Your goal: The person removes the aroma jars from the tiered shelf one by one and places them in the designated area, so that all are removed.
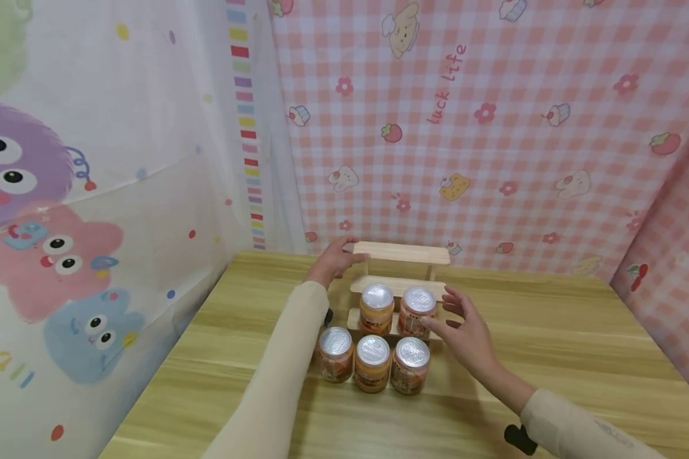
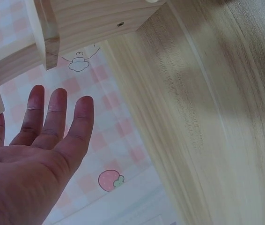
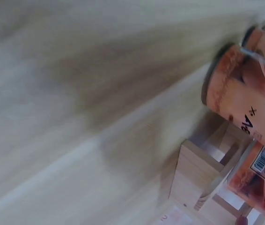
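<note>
A small tiered wooden shelf [image 1: 400,253] stands near the back of the table. On its lowest tier are two orange-labelled jars with silvery lids, a left jar [image 1: 376,312] and a right jar [image 1: 418,311]. Three similar jars [image 1: 372,364] stand in a row on the table before it. My left hand [image 1: 335,260] is at the top tier's left end; in the left wrist view its fingers [image 2: 83,112] stretch beside the wood. Beside the right jar is my right hand [image 1: 465,331], fingers spread, thumb overlapping the jar's side. Only a fingertip of it shows in the right wrist view.
The wood-grain table [image 1: 551,344] reaches a pink checked cloth [image 1: 494,159] behind the shelf. At the left hangs a white cloth [image 1: 166,210] with cartoon figures. A black strap end [image 1: 519,440] sits at my right sleeve.
</note>
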The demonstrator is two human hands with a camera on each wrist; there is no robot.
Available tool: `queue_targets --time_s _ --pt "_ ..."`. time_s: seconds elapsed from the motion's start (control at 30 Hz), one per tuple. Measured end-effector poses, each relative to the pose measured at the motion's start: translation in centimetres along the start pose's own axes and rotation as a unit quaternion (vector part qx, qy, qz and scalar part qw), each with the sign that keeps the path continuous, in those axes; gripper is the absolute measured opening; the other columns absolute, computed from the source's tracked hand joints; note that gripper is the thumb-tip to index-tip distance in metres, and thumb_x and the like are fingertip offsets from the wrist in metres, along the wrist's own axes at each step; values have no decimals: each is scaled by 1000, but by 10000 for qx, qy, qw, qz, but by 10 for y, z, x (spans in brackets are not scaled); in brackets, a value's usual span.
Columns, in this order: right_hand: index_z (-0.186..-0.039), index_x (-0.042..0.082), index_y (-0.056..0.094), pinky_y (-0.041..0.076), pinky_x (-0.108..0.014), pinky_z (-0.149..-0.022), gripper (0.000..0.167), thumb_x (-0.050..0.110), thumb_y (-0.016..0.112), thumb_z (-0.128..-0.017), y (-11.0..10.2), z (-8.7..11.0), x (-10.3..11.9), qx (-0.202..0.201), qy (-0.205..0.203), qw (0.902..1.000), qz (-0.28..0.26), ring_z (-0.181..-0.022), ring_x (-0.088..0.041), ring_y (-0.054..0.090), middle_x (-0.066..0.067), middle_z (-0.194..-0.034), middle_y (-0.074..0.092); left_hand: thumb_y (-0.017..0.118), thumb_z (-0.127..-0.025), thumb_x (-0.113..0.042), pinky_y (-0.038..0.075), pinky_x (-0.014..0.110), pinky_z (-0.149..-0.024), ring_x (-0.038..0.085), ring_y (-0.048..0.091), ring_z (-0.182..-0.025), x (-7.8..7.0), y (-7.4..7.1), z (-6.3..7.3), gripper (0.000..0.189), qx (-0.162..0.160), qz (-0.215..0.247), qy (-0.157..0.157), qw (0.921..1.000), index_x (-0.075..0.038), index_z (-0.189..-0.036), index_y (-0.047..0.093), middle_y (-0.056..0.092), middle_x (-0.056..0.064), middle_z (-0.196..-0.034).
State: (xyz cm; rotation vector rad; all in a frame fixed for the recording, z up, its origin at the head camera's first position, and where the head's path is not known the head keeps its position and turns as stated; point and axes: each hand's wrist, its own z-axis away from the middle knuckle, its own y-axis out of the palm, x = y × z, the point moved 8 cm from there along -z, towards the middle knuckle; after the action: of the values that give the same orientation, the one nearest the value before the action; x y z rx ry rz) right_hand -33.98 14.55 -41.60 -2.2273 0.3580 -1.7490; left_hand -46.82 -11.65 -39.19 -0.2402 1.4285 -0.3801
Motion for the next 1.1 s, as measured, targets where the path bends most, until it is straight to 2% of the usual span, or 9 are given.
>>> queue_targets --time_s 0.2,0.37,0.53,0.63,0.7,0.8,0.87,1.1 --pt "-154 7 30 41 -52 -105 91 27 83 -82 12 -11 2 274 73 9996 -35 -132 -38 44 -22 -147 41 72 -93 -27 47 48 -88 30 54 -115 1 1 1 62 7 21 47 10000 -14 -147 45 49 17 -140" --pt "-153 4 32 43 -51 -103 88 20 83 -83 21 -14 6 492 34 9987 -88 -131 -38 45 -23 -144 45 72 -93 -27 47 46 -86 31 54 -115 1 2 2 60 -2 52 13 10000 -15 -145 47 48 17 -142" --pt "-150 3 38 47 -47 -100 80 12 81 -84 25 -16 6 389 59 9992 -46 -126 -36 50 -24 -135 53 72 -93 -26 45 41 -78 37 52 -119 0 2 1 62 57 86 59 9999 -14 -147 44 47 18 -142" --pt "-149 1 38 48 -45 -99 80 10 82 -83 25 -16 4 289 61 9995 -58 -124 -36 52 -24 -132 55 72 -93 -27 42 34 -68 36 54 -113 1 1 0 63 36 12 91 10000 -14 -148 44 46 18 -143" --pt "-148 0 38 49 -44 -99 79 10 82 -83 26 -16 3 298 50 9995 -87 -125 -36 52 -25 -131 56 72 -93 -28 41 32 -65 32 54 -107 3 -1 0 63 -10 -68 90 9999 -15 -148 45 47 17 -143" --pt "-146 -2 41 49 -43 -99 77 10 82 -83 27 -16 3 311 41 9994 -156 -125 -36 52 -24 -131 56 73 -92 -29 44 35 -70 28 54 -103 4 -2 1 63 -53 -128 65 9999 -15 -147 45 47 17 -142" --pt "-144 -3 43 49 -43 -98 74 10 82 -83 27 -17 3 292 28 9994 -159 -125 -36 52 -24 -131 57 73 -92 -30 46 39 -77 27 53 -106 3 -3 2 63 -63 -145 61 9999 -16 -147 46 48 16 -142" --pt "-141 -2 46 51 -42 -95 72 9 83 -81 19 -16 2 217 55 9997 31 -122 -36 54 -24 -128 58 73 -92 -30 47 48 -90 30 54 -113 0 0 2 62 -14 -72 -18 10000 -17 -146 47 48 16 -142"
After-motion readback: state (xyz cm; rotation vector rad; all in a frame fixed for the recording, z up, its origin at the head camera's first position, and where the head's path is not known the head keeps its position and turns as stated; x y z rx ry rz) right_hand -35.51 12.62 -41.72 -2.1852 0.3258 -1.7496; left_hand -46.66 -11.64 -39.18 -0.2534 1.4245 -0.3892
